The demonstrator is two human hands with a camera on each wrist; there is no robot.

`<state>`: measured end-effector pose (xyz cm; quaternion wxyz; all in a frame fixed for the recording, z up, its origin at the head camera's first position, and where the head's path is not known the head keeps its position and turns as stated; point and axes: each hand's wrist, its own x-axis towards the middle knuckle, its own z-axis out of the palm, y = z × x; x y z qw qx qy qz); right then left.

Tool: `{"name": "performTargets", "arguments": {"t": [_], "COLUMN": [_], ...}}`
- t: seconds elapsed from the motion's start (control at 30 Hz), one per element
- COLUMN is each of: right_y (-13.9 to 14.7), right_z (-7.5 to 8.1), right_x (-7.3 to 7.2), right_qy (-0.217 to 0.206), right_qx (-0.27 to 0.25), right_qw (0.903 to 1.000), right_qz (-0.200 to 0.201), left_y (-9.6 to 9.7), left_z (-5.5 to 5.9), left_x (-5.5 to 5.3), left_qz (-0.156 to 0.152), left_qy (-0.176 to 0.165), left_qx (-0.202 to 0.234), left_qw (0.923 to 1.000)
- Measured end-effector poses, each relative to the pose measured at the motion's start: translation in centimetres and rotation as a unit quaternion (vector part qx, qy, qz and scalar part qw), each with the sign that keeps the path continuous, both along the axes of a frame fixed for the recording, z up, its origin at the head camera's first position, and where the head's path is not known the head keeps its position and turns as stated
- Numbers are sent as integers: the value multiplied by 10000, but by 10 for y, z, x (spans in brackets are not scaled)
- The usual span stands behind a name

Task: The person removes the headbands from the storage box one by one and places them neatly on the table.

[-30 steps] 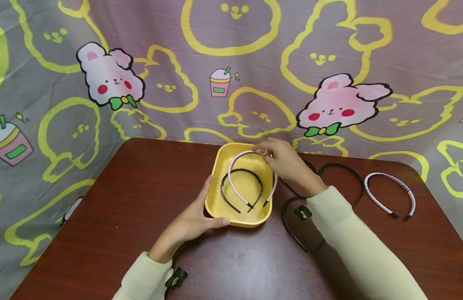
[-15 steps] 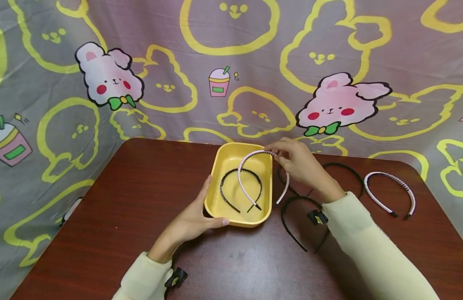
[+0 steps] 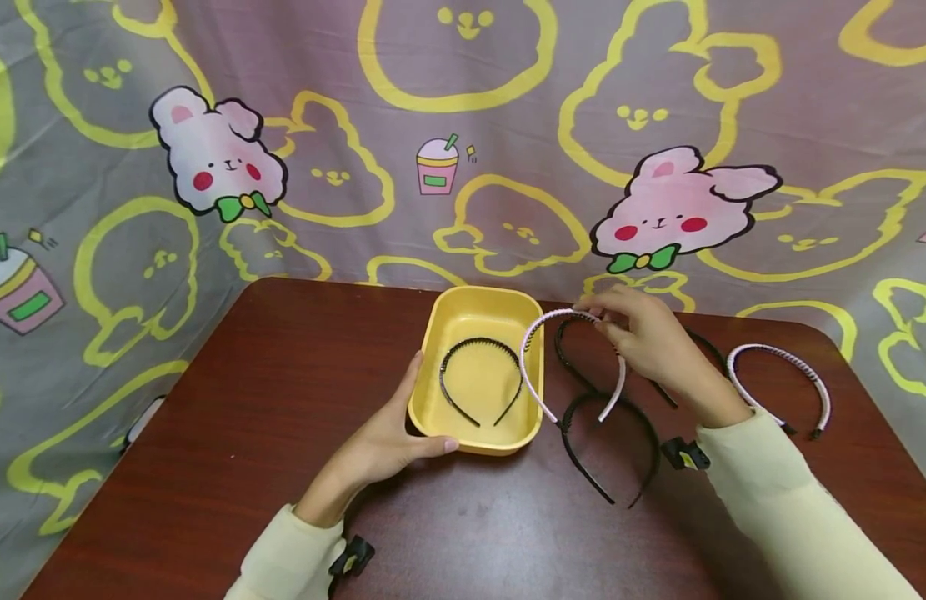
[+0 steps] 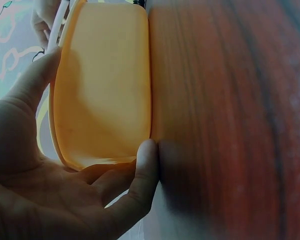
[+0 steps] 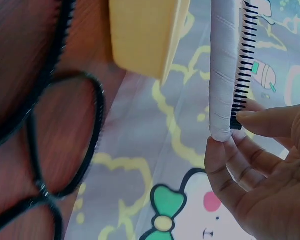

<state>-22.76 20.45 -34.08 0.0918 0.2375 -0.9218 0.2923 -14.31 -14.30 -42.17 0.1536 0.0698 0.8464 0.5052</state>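
Observation:
My right hand [image 3: 646, 337] pinches a pale pink-white headband [image 3: 526, 367] near its top, between thumb and fingertips. The headband hangs just right of a yellow plastic tub [image 3: 427, 350], overlapping its right rim in the head view. In the right wrist view, a row of small black teeth shows along the inside of this wrapped headband [image 5: 222, 65]. My left hand [image 3: 380, 442] grips the tub's near left corner, thumb at the near rim and fingers along the left side. Inside the tub lies a black toothed headband [image 3: 481, 340].
To the right of the tub, a black headband [image 3: 587, 479] lies nearest me and another black headband [image 3: 563, 354] lies behind it. My right hand partly covers a further black headband [image 3: 706, 343]. A white wrapped headband [image 3: 826, 400] lies far right. A patterned curtain [image 3: 508, 125] backs the table [image 3: 207, 433].
My right hand has moved right, carrying the pale headband from above the tub to beyond its right rim. My left hand and the tub stay in place.

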Motion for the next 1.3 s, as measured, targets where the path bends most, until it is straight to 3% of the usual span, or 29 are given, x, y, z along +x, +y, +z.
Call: {"name": "performTargets", "arguments": {"t": [0.5,1.3], "right_y": [55,121], "right_z": [-15,-49], "right_x": [27,51], "right_qy": [90,6], "right_qx": [152,359], "right_qw": [9990,9963], "right_qz": [-401,-785], "left_y": [1,1], "left_z": [0,0], "left_x": [0,0], "left_qz": [23,-9], "left_qy": [-56,-27], "left_qx": [-2,4], "left_qw": [10000,10000]}}
